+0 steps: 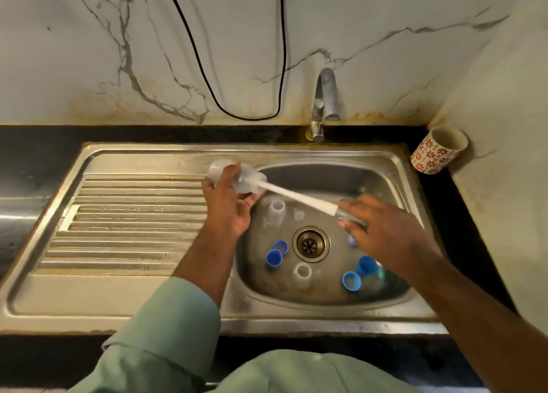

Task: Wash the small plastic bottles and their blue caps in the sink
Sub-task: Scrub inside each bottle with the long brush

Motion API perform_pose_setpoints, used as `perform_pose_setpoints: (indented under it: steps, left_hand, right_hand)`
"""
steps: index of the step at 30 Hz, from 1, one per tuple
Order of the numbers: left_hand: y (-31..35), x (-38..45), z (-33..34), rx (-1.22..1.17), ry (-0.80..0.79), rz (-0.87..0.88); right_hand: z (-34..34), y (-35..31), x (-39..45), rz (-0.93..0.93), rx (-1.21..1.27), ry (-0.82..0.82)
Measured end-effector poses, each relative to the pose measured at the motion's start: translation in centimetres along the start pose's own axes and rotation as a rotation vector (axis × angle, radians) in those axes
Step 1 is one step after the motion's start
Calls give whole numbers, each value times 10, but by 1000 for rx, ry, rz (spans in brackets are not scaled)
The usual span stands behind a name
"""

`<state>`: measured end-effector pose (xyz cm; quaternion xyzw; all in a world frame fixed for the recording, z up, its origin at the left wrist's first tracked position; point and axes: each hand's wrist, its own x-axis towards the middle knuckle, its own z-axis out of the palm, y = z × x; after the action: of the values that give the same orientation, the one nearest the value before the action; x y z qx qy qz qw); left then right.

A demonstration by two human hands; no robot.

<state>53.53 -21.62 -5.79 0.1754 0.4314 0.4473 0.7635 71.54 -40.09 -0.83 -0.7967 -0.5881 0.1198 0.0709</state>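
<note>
Head cam has my left hand (228,205) wrapped around a small clear plastic bottle (234,174), held sideways over the left edge of the steel sink basin (326,297). My right hand (385,229) pinches the handle of a long white bottle brush (299,198) that's poked into the bottle's mouth. Down in the basin I count 2 more clear bottles (277,211) and around 5 blue plastic caps (274,257) scattered near the round metal drain (310,244).

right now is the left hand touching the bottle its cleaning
Touching. The head view shows the left hand with its fingers curled round the clear bottle, while the right hand holds the brush handle that enters it.
</note>
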Motion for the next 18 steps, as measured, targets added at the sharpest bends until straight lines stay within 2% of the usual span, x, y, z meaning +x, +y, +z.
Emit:
perform_pose_setpoints:
  steps: [2, 4, 8, 11, 14, 18]
  left_hand:
    - [-2, -2, -1, 31, 10, 2]
    - [-6, -6, -4, 119, -33, -6]
    - [-6, -5, -7, 76, -19, -40]
    - [7, 0, -12, 74, -36, -23]
    - [11, 2, -21, 97, -69, -55]
    - [12, 9, -34, 84, -60, -36]
  right_hand:
    - [0, 6, -1, 30, 20, -40]
    - [2, 10, -2, -49, -3, -86]
    - [3, 11, 0, 48, 65, -30]
    - [14, 0, -1, -29, 66, -61]
    - [24, -7, 0, 27, 132, -22]
    - [31, -13, 1, -22, 155, -30]
